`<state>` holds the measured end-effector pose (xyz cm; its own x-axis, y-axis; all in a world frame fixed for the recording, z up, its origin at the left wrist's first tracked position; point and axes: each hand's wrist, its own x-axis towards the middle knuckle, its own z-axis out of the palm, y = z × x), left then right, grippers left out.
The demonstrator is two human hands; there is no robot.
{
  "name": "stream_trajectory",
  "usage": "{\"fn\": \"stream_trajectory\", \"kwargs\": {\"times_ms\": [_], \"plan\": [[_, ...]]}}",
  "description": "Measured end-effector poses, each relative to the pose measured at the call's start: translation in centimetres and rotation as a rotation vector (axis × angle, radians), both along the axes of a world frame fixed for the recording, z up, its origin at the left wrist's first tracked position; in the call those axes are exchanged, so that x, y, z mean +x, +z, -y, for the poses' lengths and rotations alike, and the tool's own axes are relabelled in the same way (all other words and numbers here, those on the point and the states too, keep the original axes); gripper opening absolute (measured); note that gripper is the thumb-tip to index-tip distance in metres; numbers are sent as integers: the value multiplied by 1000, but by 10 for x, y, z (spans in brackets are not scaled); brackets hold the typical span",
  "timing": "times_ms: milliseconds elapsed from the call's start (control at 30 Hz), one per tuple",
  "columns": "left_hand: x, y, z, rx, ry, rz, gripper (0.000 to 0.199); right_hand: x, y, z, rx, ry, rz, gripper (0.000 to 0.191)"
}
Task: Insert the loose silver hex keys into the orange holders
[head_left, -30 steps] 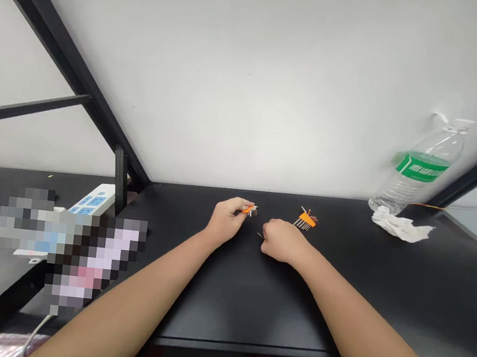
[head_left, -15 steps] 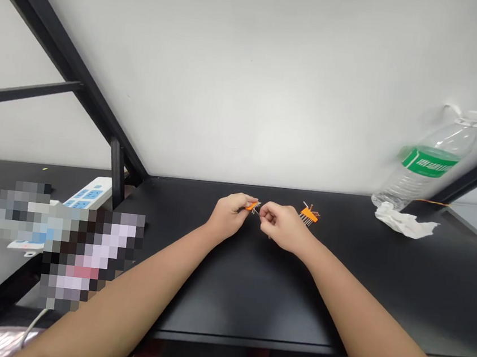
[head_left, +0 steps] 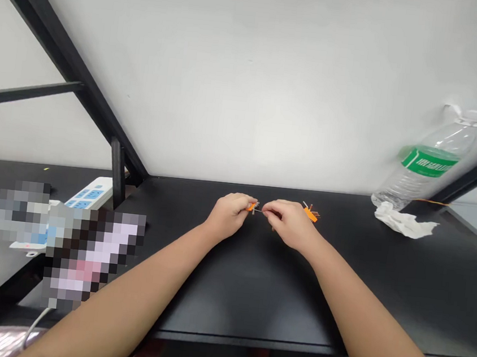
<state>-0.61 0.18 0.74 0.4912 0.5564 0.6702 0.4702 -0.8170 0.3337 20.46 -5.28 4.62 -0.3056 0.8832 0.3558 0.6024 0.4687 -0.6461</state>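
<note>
My left hand (head_left: 228, 214) pinches an orange hex key holder (head_left: 251, 207), from which several thin metal keys stick out on the right side. Close beside it, my right hand (head_left: 291, 222) has its thumb and fingertips closed on a slim metal hex key (head_left: 259, 211) that spans the small gap between the hands. Whether this key's tip still sits in the holder is too small to make out. A second orange hex key holder (head_left: 311, 214) with keys lies on the black table just behind my right hand, which partly hides it.
On the right, a large clear bottle (head_left: 430, 162) with a green label leans against the white wall, a crumpled tissue (head_left: 406, 223) before it. A white power strip (head_left: 100, 189) and black metal frame (head_left: 116, 171) stand left. The table's front edge (head_left: 247, 340) runs below my forearms.
My right hand has shifted slightly right, away from my left hand, and now covers more of the second holder. More of the pinched key shows between the hands.
</note>
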Motion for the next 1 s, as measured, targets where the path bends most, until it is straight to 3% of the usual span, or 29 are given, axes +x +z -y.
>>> {"fn": "stream_trajectory", "kwargs": {"times_ms": [200,300,533,600,667,767,833,900,1000], "plan": [[7,3,7,139,-22,-149,22,-5,-9,-3,-314,8,-260,16],[8,3,9,129,14,-144,23,-12,-12,-2,-205,4,-233,15],[1,0,0,26,51,-160,20,-21,-6,7,60,109,86,15],[-2,-2,-5,-14,82,-199,27,-10,-3,4,62,17,164,14],[-7,-4,-11,-56,100,-246,31,13,0,-4,-5,-171,273,14],[-12,-6,-20,-113,100,-276,35,60,-2,-22,-210,-500,468,22],[-14,-7,-24,-128,108,-279,34,87,-7,-33,-346,-619,505,36],[-15,-7,-26,-133,94,-304,33,102,-12,-39,-455,-570,497,31],[-17,-6,-25,-139,50,-357,39,96,-17,-40,-439,-473,458,12]]}}
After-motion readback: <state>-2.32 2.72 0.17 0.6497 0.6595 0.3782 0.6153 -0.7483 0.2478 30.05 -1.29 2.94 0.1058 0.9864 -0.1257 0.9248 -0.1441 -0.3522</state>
